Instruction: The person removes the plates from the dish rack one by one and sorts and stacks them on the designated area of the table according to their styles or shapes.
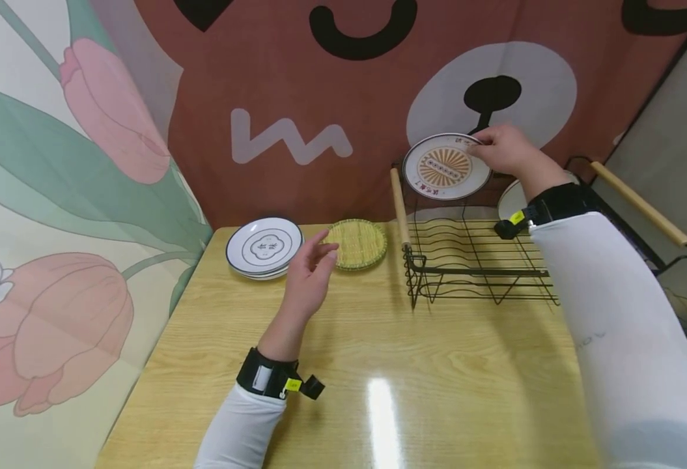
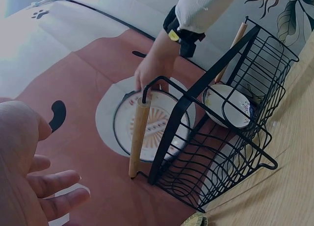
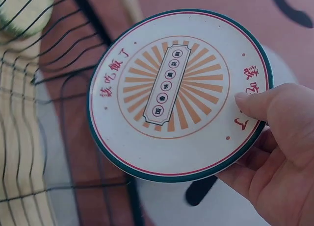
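My right hand [image 1: 504,151] pinches the rim of a white plate with an orange sunburst pattern and green edge [image 1: 444,167] [image 3: 179,91], held upright over the back of the black wire dish rack [image 1: 472,257] [image 2: 216,133]. The thumb [image 3: 257,101] lies on the plate's face. My left hand [image 1: 310,270] [image 2: 29,172] hovers with relaxed fingers above the table, holding nothing, between a stack of white plates with dark rims [image 1: 264,247] and a round woven bamboo tray [image 1: 356,243].
The rack has wooden handles [image 1: 400,205] [image 1: 639,202], and a white dish [image 2: 228,104] stands in its far end. The wooden table [image 1: 378,365] runs toward me. A patterned cloth backdrop [image 1: 296,98] hangs behind and at the left.
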`<state>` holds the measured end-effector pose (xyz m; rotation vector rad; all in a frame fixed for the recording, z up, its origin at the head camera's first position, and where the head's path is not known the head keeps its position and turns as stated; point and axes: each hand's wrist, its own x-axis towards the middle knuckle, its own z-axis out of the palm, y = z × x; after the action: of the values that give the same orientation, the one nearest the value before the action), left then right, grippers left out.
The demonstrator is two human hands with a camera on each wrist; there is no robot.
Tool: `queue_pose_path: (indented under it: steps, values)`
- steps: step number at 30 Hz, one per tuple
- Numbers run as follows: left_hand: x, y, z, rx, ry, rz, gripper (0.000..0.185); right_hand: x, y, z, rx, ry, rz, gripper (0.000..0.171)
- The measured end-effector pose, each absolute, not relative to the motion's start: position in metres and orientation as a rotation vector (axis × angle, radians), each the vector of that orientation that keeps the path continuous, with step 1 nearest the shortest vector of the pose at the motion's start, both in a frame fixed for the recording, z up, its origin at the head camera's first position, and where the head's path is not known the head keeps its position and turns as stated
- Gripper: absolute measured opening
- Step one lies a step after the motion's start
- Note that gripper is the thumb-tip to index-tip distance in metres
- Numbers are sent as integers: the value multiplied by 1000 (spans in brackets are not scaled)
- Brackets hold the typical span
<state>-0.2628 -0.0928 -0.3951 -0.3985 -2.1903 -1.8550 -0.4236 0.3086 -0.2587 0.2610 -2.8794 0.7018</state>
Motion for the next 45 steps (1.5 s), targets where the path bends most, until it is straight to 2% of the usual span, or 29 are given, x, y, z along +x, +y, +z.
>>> queue_pose_path:
  steps: [10, 17, 22, 28, 37, 45]
  values:
    - [-265, -94, -393, -388, -2179, -1873, 45, -398, 298, -239, 254, -2702, 1094, 47]
    - [-266, -94, -392, -386, -2162, -1914, 45, -376, 276, -245, 266, -2183, 1966, 25]
    - [-266, -95, -391, -391, -2153, -1930, 45, -355, 255, -250, 121, -1880, 2331, 36]
    - [-265, -95, -390, -390, -2153, -1941, 46, -328, 236, -266, 40, -1741, 2447, 40]
    - [-258, -92, -383, -445, -2111, -2025, 53, -297, 204, -311, 5, -1651, 2400, 42]
    - [-248, -88, -374, -453, -2075, -2153, 48, -274, 178, -341, 34, -1692, 2353, 51]
